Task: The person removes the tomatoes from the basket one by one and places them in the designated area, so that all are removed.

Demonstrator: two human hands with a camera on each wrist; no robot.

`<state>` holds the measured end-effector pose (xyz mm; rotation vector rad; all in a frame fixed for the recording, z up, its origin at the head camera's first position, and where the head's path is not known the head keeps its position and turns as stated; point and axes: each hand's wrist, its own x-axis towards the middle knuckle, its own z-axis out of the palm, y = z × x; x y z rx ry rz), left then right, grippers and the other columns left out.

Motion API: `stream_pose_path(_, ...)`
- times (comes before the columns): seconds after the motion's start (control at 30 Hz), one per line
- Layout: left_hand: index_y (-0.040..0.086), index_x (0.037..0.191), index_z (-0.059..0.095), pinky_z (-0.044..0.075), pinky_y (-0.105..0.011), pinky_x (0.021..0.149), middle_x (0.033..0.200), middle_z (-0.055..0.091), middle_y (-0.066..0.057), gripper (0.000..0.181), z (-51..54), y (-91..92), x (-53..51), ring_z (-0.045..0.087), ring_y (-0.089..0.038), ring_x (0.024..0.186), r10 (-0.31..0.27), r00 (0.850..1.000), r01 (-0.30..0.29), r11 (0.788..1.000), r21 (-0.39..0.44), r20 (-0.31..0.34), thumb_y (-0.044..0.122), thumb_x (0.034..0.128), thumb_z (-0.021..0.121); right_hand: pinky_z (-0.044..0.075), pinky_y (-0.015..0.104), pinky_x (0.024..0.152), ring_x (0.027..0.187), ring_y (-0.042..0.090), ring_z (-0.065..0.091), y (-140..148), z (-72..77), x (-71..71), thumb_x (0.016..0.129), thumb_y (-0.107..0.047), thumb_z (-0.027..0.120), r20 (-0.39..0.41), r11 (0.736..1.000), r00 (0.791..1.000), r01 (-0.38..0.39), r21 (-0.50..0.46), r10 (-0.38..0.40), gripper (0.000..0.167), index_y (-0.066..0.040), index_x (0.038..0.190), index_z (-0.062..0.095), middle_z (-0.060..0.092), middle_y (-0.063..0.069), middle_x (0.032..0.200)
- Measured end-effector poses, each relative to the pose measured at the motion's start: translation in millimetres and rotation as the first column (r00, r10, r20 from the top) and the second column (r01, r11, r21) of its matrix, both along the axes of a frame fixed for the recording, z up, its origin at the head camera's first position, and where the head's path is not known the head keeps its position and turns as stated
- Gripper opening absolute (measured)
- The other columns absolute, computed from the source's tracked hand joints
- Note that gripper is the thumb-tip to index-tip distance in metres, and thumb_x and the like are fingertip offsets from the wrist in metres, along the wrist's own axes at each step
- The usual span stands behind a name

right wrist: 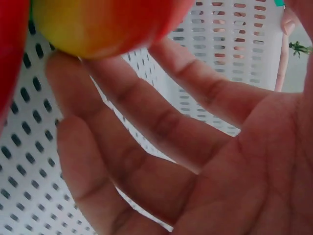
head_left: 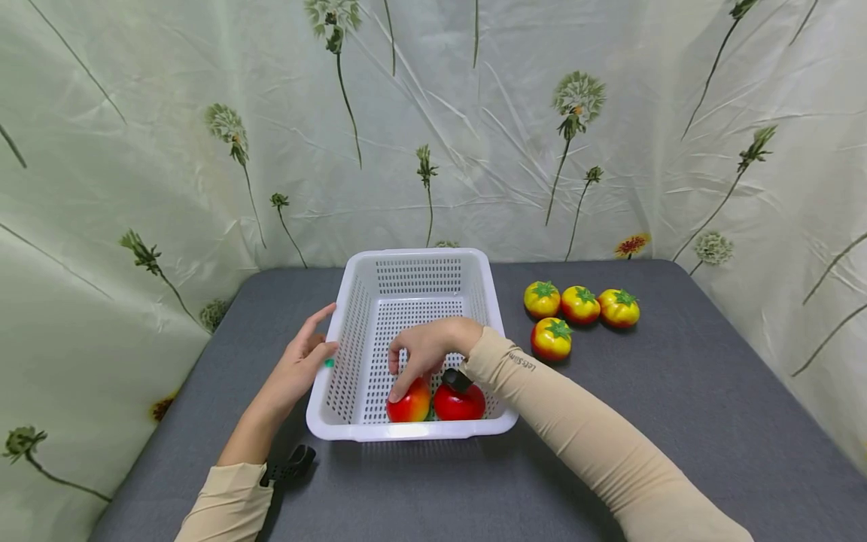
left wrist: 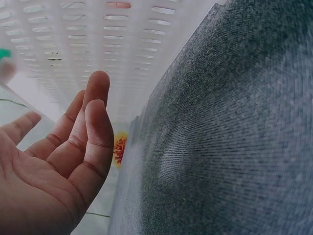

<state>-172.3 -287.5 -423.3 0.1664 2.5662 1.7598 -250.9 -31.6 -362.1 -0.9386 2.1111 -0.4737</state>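
Observation:
A white perforated basket [head_left: 420,432] holds two fruits near its front wall. The right hand [head_left: 431,345] reaches into it and grips the red-yellow fruit [head_left: 409,406], thumb on its upper side. In the right wrist view the fingertips of that hand [right wrist: 161,132] touch this fruit [right wrist: 110,24]. A red fruit [head_left: 460,405] lies just to its right, partly covered by the wrist camera. At the basket's left rim, the left hand [head_left: 301,365] rests its thumb near a green mark; in the left wrist view its fingers [left wrist: 98,137] are loosely bent beside the basket wall [left wrist: 88,29].
Several yellow-red tomato-like fruits with green tops, one of them the fruit [head_left: 552,339] nearest the basket, sit on the dark grey table [head_left: 677,421] right of the basket. A pale curtain [head_left: 474,135] with dandelion prints hangs behind the table and at both sides.

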Motion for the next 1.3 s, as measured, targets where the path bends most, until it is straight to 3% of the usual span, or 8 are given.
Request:
stream_pose_path(0.4, 0.031, 0.172, 0.020, 0.068, -0.049, 0.079, 0.141, 0.057, -0.032, 0.067, 0.6, 0.9, -0.5, 0.073, -0.036, 0.106, 0.007, 1.000, -0.007, 1.000, -0.003, -0.006, 0.018, 0.1124, 0.048, 0.056, 0.026, 0.082, 0.094, 0.015, 0.067, 0, -3.8, -9.8, 0.088, -0.040, 0.086, -0.094, 0.995, 0.996, -0.006, -0.096, -0.003, 0.045, -0.014, 0.119, 0.065, 0.073, 0.000, 0.105)
stream_pose_path(0.97, 0.028, 0.172, 0.020, 0.068, -0.049, 0.079, 0.139, 0.056, -0.033, 0.067, -0.4, 1.6, 0.1, 0.073, -0.037, 0.107, 0.011, 1.000, -0.012, 1.000, -0.003, -0.005, 0.016, 0.1115, 0.046, 0.058, 0.025, 0.080, 0.091, 0.017, 0.066, -1, -5.9, -16.6, 0.094, -0.036, 0.081, -0.222, 0.981, 0.973, 0.021, -0.192, -0.065, 0.047, -0.008, 0.128, 0.064, 0.074, 0.008, 0.109)
stream_pose_path(1.17, 0.028, 0.172, 0.020, 0.068, -0.051, 0.079, 0.139, 0.057, -0.033, 0.067, 0.0, 1.6, 0.6, 0.074, -0.037, 0.107, 0.012, 1.000, -0.012, 1.000, 0.001, -0.008, 0.016, 0.1116, 0.047, 0.060, 0.031, 0.089, 0.105, 0.018, 0.065, 3, -4.8, -16.1, 0.090, -0.046, 0.083, -0.200, 0.991, 0.978, 0.035, -0.129, -0.061, 0.058, -0.014, 0.134, 0.062, 0.071, 0.006, 0.121)
stream_pose_path(1.3, 0.028, 0.172, 0.020, 0.068, -0.051, 0.079, 0.137, 0.057, -0.033, 0.067, -0.5, 1.0, 0.0, 0.073, -0.037, 0.105, 0.010, 1.000, -0.010, 1.000, -0.003, -0.011, 0.016, 0.1117, 0.046, 0.061, 0.038, 0.097, 0.114, 0.020, 0.063, 7, -1.0, -12.0, 0.083, -0.040, 0.091, -0.126, 0.998, 0.991, 0.049, -0.029, -0.052, 0.074, -0.018, 0.144, 0.055, 0.067, 0.006, 0.131)
